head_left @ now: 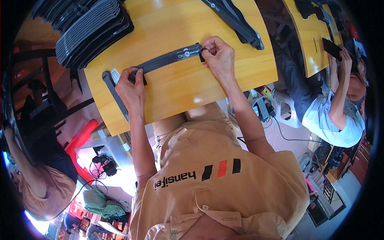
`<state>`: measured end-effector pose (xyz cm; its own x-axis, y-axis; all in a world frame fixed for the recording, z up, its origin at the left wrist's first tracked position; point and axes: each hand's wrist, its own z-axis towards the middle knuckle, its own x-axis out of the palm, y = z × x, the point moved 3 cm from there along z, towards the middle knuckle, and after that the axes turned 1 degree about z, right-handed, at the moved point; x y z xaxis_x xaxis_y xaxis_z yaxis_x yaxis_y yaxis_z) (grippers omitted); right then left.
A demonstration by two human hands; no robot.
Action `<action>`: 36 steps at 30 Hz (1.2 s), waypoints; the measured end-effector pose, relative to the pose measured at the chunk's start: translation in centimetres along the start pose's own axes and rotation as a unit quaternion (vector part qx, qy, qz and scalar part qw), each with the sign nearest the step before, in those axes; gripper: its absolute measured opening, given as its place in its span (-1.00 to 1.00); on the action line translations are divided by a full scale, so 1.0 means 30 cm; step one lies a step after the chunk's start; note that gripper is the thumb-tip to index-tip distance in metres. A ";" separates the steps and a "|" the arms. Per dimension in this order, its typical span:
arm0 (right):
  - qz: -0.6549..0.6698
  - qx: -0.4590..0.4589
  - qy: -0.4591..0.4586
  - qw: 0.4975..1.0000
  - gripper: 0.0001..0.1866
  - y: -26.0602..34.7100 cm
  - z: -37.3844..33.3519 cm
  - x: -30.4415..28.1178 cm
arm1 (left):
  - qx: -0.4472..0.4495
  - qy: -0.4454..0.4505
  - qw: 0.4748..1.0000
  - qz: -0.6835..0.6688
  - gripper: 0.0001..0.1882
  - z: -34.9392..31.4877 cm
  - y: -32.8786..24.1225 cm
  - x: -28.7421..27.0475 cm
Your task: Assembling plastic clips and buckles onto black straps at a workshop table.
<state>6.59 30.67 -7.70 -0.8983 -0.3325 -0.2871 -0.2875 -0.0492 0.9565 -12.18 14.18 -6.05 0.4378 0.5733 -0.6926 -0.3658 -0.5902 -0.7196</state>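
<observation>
A flat dark strap with white print lies stretched between my two hands, just over or on the yellow tabletop. My left hand is closed round its left end, thumb on top, where a small dark piece shows beside the fingers. At the far right end, near a dark loop or ring, my right hand pinches the strap between thumb and fingers. Whether the strap touches the table all along I cannot tell. Just left of my left hand another dark strap lies along the table's edge, with a small white label near it.
Thick stacks of folded dark straps stand at the far left of the yellow table. More straps lie at the far right. Co-workers sit on both sides, one at another table. A white stool stands to the right.
</observation>
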 end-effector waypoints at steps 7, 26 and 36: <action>-0.002 -0.005 0.001 1.000 -0.88 0.008 0.002 -0.001 | -0.003 0.002 1.000 -0.005 -0.82 0.001 -0.008 -0.005; -0.057 -0.018 0.009 0.998 -0.87 0.023 0.004 0.008 | 0.003 -0.010 1.000 0.018 -0.83 0.003 -0.018 -0.009; -0.072 -0.029 0.029 0.997 -0.92 0.012 0.013 0.008 | -0.026 0.024 0.999 0.026 -0.75 0.028 -0.006 -0.021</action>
<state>6.15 30.93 -7.46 -0.8281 -0.3712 -0.4200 -0.3911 -0.1541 0.9074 -13.07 14.40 -5.52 0.4591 0.5138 -0.7247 -0.3458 -0.6481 -0.6786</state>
